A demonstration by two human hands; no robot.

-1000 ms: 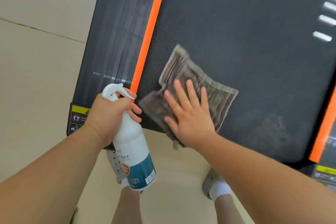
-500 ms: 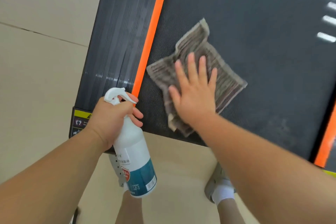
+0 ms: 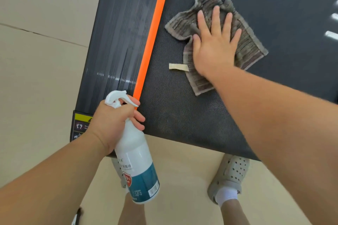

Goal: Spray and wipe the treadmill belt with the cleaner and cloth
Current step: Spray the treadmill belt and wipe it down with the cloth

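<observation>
Cloth [image 3: 246, 46] — near orange stripe [image 3: 152, 33]

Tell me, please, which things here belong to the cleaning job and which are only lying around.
For the job:
- belt
- cloth, pressed flat by the right hand
- bottle, held in the left hand

Only around:
- orange strip
- side rail
- warning label
- shoe
- floor
</observation>
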